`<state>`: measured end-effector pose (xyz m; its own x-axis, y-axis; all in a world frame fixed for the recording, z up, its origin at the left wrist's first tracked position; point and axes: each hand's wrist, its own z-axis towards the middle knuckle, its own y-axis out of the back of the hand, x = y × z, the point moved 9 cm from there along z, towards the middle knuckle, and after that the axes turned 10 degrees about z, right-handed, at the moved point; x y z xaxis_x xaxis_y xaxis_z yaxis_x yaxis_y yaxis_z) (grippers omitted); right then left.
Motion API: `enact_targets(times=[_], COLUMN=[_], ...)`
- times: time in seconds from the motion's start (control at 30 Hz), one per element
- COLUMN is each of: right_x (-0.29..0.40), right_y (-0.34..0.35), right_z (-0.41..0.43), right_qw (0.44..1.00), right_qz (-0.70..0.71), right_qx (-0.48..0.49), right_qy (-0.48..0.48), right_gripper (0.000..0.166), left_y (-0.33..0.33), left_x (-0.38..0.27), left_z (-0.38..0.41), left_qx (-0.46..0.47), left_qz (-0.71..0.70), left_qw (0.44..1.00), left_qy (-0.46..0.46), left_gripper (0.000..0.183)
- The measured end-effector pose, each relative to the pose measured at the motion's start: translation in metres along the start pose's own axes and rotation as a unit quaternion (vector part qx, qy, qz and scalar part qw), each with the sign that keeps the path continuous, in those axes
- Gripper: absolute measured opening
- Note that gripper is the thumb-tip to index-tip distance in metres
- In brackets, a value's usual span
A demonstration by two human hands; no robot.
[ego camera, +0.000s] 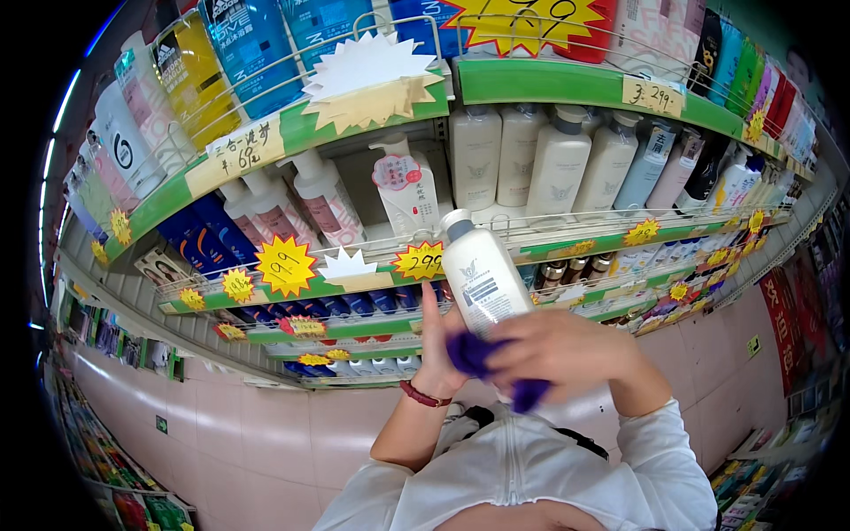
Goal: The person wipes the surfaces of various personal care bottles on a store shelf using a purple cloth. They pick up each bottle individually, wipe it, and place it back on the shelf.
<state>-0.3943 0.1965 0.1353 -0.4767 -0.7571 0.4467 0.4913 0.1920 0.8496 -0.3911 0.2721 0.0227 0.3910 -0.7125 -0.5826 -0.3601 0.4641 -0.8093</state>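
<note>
A white plastic bottle (483, 271) with a grey neck and a white cap is held tilted in front of the shelves, its printed side facing up. My left hand (439, 348), with a dark red band at the wrist, grips it from the left; the thumb points up and the other fingers are mostly hidden behind the bottle. Over its lower part lies my right hand (564, 348), blurred, holding a bunched purple cloth (473, 353) against the bottle. The bottle's base is covered by the hand and cloth.
Similar white bottles (558, 166) line the middle shelf, beside a pump bottle (406, 189). Wire rails (584, 220) and star-shaped price tags (285, 264) edge the shelves. Blue and yellow body-wash bottles (192, 79) stand above. Pink floor tiles (252, 431) lie below.
</note>
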Motion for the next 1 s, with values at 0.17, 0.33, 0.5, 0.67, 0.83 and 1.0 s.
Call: enact_targets(times=[0.17,0.33,0.5,0.67,0.83,1.0], right_x=[0.0,-0.025,0.029,0.009,-0.037,-0.026], right_y=[0.017,0.047,-0.023,-0.022,-0.024,-0.01], right_z=[-0.051,-0.112,-0.068,-0.101,-0.137,-0.111], right_qw=[0.949,0.827,0.914,0.937,0.915,0.869], right_qz=[0.297,0.125,-0.318,-0.308,0.041,-0.383], right_qx=[-0.016,-0.522,-0.252,-0.166,-0.336,-0.298], right_qy=[0.103,-0.168,0.024,0.02,-0.221,-0.099], right_gripper=[0.014,0.032,0.006,0.005,0.012,0.013], left_y=[0.003,-0.002,0.004,-0.005,-0.016,-0.018], left_x=[0.001,-0.001,0.003,0.007,0.01,0.022], left_z=[0.009,0.013,0.033,0.033,0.039,0.042], left_qx=[-0.042,-0.072,-0.069,-0.067,-0.054,-0.036], left_qz=[0.05,0.017,0.059,-0.016,-0.017,-0.022], left_qw=[0.998,0.997,0.996,0.996,0.997,0.996], left_qy=[-0.02,-0.006,0.016,0.059,0.05,0.074], left_gripper=[0.053,0.05,0.049,0.046,0.048,0.05])
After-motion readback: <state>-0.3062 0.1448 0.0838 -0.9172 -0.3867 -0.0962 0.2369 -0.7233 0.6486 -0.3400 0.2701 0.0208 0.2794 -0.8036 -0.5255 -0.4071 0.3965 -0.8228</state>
